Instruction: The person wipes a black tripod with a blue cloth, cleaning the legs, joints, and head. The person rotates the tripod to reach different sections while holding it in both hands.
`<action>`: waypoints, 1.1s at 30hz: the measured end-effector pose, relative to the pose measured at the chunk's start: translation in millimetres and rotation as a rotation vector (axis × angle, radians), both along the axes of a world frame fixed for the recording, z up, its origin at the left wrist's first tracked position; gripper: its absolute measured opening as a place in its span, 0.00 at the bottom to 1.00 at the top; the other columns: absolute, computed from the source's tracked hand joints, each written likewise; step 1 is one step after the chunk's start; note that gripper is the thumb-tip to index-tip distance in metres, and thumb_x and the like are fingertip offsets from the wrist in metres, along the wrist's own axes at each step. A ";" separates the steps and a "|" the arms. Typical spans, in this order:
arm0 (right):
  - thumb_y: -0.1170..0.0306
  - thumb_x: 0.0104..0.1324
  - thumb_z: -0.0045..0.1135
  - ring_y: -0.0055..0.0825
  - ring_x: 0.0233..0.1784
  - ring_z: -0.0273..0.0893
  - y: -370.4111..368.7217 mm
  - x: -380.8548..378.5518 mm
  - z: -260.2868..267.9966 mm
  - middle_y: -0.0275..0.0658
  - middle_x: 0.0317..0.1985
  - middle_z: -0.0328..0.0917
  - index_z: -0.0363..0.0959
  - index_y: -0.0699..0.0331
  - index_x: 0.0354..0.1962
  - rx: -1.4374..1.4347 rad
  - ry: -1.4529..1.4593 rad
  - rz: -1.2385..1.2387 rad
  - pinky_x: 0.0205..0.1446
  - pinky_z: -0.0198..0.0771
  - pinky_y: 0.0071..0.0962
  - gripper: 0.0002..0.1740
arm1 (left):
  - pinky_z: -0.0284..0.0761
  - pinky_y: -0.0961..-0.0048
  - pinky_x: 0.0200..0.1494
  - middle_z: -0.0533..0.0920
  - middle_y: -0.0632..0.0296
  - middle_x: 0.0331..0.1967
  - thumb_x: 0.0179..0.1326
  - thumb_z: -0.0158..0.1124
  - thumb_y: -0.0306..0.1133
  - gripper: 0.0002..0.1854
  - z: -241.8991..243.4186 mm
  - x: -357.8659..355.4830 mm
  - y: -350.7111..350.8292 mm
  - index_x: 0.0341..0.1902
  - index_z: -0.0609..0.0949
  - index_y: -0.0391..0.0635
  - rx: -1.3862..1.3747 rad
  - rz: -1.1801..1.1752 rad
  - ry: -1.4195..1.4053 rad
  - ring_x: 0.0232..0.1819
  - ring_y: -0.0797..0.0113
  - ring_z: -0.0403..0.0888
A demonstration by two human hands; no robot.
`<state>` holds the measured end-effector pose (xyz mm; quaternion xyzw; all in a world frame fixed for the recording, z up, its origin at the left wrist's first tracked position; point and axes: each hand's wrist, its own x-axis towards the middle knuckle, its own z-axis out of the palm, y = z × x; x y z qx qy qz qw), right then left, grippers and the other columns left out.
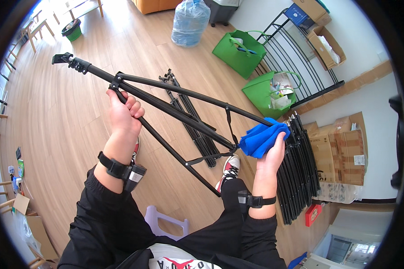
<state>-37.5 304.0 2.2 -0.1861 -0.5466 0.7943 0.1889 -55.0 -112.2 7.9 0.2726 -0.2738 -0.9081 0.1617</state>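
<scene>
A black tripod light stand (175, 114) is held slantwise before me, its legs partly spread. My left hand (124, 112) is closed around one of its legs, close below the upper collar. A phone-clamp-like head (62, 58) tips the far upper-left end. In my right hand (272, 148) is a blue cloth (261, 138), wrapped over the lower end of another leg. The cloth hides that leg's tip. Thin braces (210, 157) link the legs to the centre pole.
More folded stands (192, 124) lie on the wooden floor, and a row of several black stands (298, 175) is at right beside cardboard boxes (343, 151). Green bags (240, 53) sit near a black rack (282, 43). A lilac stool (168, 223) is beneath me. A bagged water bottle (190, 23) stands farther off.
</scene>
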 end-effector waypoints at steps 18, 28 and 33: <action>0.55 0.87 0.52 0.30 0.62 0.79 -72.2 2.3 4.5 0.39 0.60 0.80 0.70 0.63 0.66 0.430 0.304 0.069 0.70 0.73 0.36 0.23 | 0.53 0.75 0.22 0.60 0.73 0.19 0.83 0.44 0.68 0.30 4.1 1.6 37.9 0.40 0.71 0.53 -0.077 -0.065 0.042 0.17 0.78 0.54; 0.69 0.72 0.73 0.34 0.59 0.83 -138.6 7.3 -15.4 0.42 0.56 0.85 0.77 0.65 0.67 0.763 0.413 0.510 0.66 0.77 0.33 0.28 | 0.54 0.76 0.22 0.61 0.73 0.20 0.83 0.46 0.68 0.29 4.4 8.9 62.1 0.41 0.71 0.52 -0.151 -0.189 0.082 0.18 0.78 0.56; 0.73 0.62 0.80 0.44 0.58 0.85 -154.8 9.4 -14.0 0.47 0.57 0.85 0.81 0.65 0.63 1.143 0.505 0.494 0.65 0.78 0.38 0.31 | 0.55 0.76 0.22 0.62 0.73 0.20 0.82 0.47 0.69 0.30 7.0 9.8 63.3 0.42 0.71 0.52 -0.137 -0.194 0.073 0.18 0.78 0.56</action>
